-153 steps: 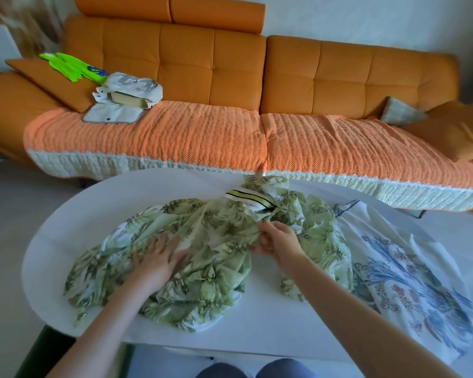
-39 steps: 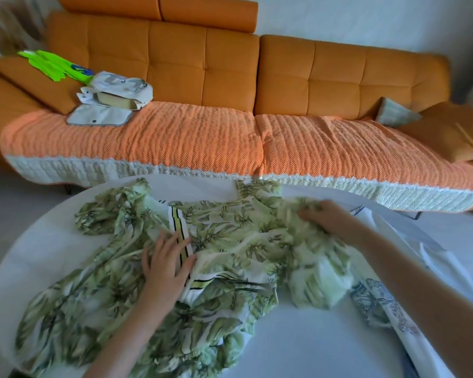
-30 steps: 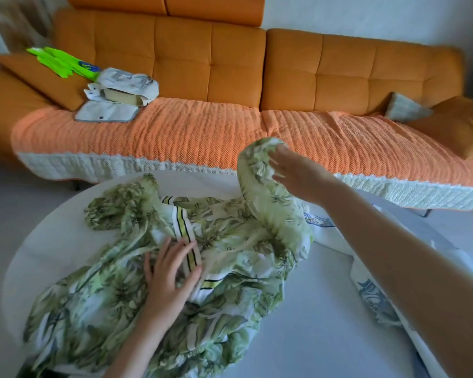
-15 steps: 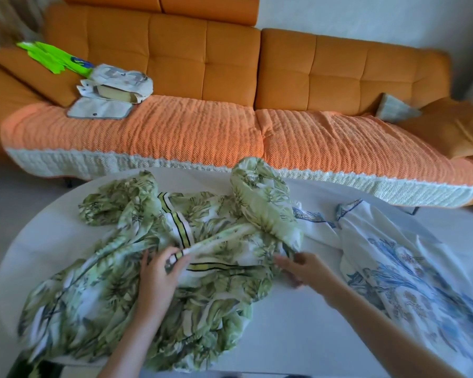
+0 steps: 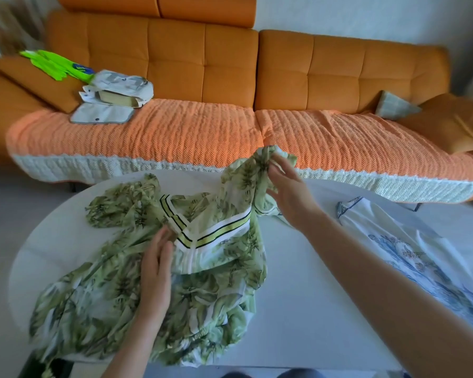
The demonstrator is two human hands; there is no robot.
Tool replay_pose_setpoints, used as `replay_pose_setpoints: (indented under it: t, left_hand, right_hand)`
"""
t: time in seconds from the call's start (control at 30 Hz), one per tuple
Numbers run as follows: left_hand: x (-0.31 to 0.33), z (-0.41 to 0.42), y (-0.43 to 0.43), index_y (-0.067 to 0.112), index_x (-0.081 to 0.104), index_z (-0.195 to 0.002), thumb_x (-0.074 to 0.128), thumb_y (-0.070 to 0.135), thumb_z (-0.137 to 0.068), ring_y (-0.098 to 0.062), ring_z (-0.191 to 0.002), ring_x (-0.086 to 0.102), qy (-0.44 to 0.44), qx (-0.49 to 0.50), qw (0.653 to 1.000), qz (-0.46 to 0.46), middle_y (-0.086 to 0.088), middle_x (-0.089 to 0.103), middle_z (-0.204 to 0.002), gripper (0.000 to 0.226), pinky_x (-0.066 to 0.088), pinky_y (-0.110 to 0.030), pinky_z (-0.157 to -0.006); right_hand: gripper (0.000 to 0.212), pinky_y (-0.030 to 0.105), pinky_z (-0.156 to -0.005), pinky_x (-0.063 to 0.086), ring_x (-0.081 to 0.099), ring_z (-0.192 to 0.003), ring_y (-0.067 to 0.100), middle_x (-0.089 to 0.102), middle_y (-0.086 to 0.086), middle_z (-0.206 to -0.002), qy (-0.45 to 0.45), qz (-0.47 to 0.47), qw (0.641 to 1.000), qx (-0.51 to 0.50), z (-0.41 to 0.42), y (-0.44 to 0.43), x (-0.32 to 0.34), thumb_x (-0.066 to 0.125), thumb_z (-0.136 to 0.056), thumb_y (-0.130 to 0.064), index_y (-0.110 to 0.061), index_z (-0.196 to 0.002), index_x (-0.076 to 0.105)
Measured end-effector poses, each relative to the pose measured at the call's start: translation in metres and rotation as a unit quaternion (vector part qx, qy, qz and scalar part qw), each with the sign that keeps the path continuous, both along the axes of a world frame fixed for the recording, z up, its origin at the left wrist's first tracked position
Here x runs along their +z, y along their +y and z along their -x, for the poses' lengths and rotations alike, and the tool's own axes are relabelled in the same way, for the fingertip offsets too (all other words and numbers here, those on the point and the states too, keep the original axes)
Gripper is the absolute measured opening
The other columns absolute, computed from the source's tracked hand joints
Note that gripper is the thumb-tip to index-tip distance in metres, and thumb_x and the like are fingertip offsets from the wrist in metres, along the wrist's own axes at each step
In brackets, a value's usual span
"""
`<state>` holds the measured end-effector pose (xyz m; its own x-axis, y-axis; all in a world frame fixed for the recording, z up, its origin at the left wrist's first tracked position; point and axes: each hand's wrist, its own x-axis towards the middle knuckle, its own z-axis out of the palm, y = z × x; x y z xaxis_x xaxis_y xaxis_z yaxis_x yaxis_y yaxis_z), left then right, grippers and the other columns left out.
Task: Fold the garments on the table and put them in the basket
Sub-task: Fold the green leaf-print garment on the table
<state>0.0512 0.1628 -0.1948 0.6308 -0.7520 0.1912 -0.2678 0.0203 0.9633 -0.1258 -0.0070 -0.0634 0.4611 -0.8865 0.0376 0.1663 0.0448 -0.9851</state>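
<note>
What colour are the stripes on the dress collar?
Yellow-green and dark stripes on white, on the collar of the leafy green dress; head view.

The lower left part of the green dress (image 5: 153, 290) is blurred, and its hem is cut off by the bottom edge. A strip of the dress is covered by the left hand (image 5: 156, 271). The fingertips of the right hand (image 5: 287, 192) are hidden in the raised fabric, so the exact grip cannot be seen. The white and blue garment (image 5: 410, 257) is cut off at the right edge, and partly covered by the right forearm. The near rim of the table (image 5: 306, 309) is cut off below. No basket is in view.
</note>
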Motion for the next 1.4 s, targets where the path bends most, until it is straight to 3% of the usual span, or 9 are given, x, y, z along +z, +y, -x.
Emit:
replay_pose_setpoints:
  t: [0.13,0.47,0.77,0.83,1.0,1.13,1.23,1.3,1.4]
  left_hand:
    - [-0.016,-0.002,-0.011,0.036,0.051,-0.128,0.016,0.073,-0.081,-0.002,-0.136,0.026,-0.237,-0.019,0.961,-0.14,0.017,0.044,-0.139,0.069,-0.003,-0.039,-0.117]
    - [-0.021,0.001,-0.019,0.027,0.023,-0.148,0.0,0.066,-0.089,-0.011,-0.145,0.001,-0.335,-0.013,0.899,-0.283,0.009,0.014,-0.157,0.074,-0.008,-0.041,-0.116]
    - [-0.017,-0.002,-0.016,0.013,0.022,-0.149,0.011,0.026,-0.1,-0.024,-0.146,0.009,-0.37,-0.025,0.889,-0.27,-0.004,0.017,-0.156,0.051,0.0,-0.048,-0.116]
    - [-0.017,-0.004,-0.021,0.014,0.016,-0.15,0.022,0.015,-0.102,-0.026,-0.146,0.003,-0.326,-0.031,0.901,-0.284,-0.007,0.01,-0.157,0.048,-0.002,-0.048,-0.117]
    - [0.012,-0.034,-0.018,0.026,0.046,-0.138,0.038,0.066,-0.086,-0.029,-0.134,0.034,0.145,-0.078,0.939,-0.302,-0.008,0.034,-0.149,0.066,0.026,-0.043,-0.111]
    - [0.021,-0.036,-0.009,0.033,0.044,-0.138,0.04,0.032,-0.1,-0.023,-0.141,0.023,0.079,-0.148,0.945,-0.282,0.002,0.02,-0.156,0.039,0.023,-0.04,-0.114]
    - [0.023,-0.027,-0.013,0.019,0.05,-0.135,0.039,0.022,-0.101,-0.026,-0.094,0.064,-0.068,-0.105,0.943,-0.307,-0.011,0.061,-0.121,0.036,0.05,-0.03,-0.075]
    - [0.025,-0.024,-0.007,0.016,0.055,-0.129,0.042,0.017,-0.099,-0.012,-0.043,0.045,-0.143,-0.07,0.943,-0.291,-0.006,0.066,-0.085,0.033,0.033,-0.017,-0.037]
    - [0.025,-0.027,0.006,0.018,0.057,-0.126,0.053,0.012,-0.093,-0.006,-0.047,0.046,-0.258,-0.051,0.93,-0.258,-0.008,0.063,-0.117,0.034,0.039,-0.012,-0.044]
  right_hand:
    - [0.049,0.04,-0.098,0.042,0.05,-0.121,0.028,0.047,0.005,-0.138,0.267,0.049,0.959,-0.079,0.016,-0.001,-0.032,0.05,-0.094,-0.005,-0.015,-0.141,0.039]
    - [0.026,0.029,-0.064,0.03,0.041,-0.071,0.017,0.051,0.005,-0.072,0.331,-0.075,0.939,-0.054,0.047,0.032,-0.098,0.071,-0.08,-0.034,-0.009,-0.078,0.067]
    - [0.02,0.035,-0.074,0.052,0.06,-0.078,0.024,0.061,0.015,-0.095,0.096,-0.234,0.967,0.0,0.008,0.041,-0.088,0.065,-0.087,-0.017,-0.005,-0.097,0.052]
    - [0.037,0.044,-0.082,0.055,0.064,-0.09,0.029,0.059,0.018,-0.11,0.031,-0.291,0.956,0.016,0.012,0.041,-0.085,0.066,-0.086,-0.014,-0.006,-0.113,0.043]
    - [0.063,0.04,-0.059,0.059,0.064,-0.086,0.033,0.055,0.025,-0.115,0.02,-0.305,0.951,-0.055,0.018,0.042,-0.081,0.064,-0.079,0.01,-0.006,-0.131,0.033]
    - [0.048,0.034,-0.051,0.057,0.064,-0.065,0.029,0.059,0.023,-0.097,0.012,-0.266,0.953,-0.142,0.048,0.026,-0.059,0.056,-0.08,0.015,-0.004,-0.122,0.042]
    - [0.052,0.038,-0.053,0.058,0.063,-0.072,0.032,0.058,0.028,-0.109,0.075,-0.249,0.952,-0.165,0.076,0.021,-0.051,0.06,-0.076,0.016,-0.004,-0.122,0.047]
    - [0.056,0.041,-0.058,0.058,0.063,-0.074,0.032,0.059,0.027,-0.108,0.099,-0.232,0.947,-0.199,0.091,0.019,-0.049,0.066,-0.074,0.013,-0.004,-0.124,0.046]
    - [0.066,0.039,-0.069,0.058,0.063,-0.082,0.031,0.058,0.022,-0.109,0.059,-0.162,0.954,-0.247,0.111,0.012,-0.044,0.071,-0.075,0.002,-0.006,-0.132,0.038]
